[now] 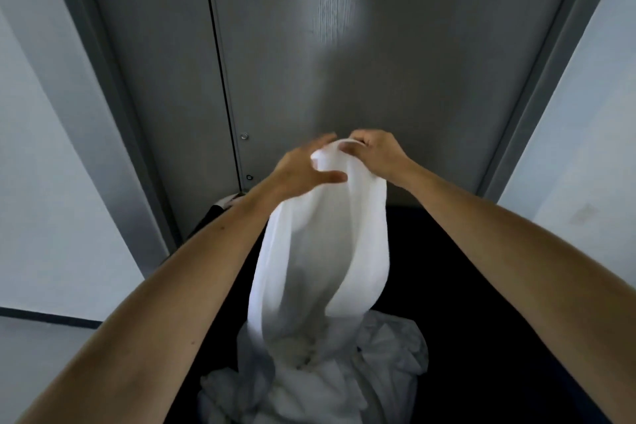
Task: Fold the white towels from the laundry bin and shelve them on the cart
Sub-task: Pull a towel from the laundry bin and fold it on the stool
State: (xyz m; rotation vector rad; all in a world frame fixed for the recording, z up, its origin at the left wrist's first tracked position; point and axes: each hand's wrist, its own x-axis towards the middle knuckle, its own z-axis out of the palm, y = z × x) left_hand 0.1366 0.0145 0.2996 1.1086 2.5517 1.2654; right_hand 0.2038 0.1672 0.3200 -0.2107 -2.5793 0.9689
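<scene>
Forearms out, holds towel (pixel 320 251) up above pile (pixel 327 372) in bin (pixel 481 286) beneath both hands. Pinches top edge with right hand (pixel 375 151); spreads left hand (pixel 303 169) just beside it, fingers loose, apparently not gripping. Calls next for finding a second corner and shaking flat. Hangs white, limp, bunched, tail touching pile.

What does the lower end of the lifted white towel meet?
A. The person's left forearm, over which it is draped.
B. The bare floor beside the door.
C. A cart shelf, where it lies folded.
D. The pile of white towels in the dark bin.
D: the white towel, pinched at its top edge by the right hand, hangs straight down onto the pile of white towels in the laundry bin.
</scene>
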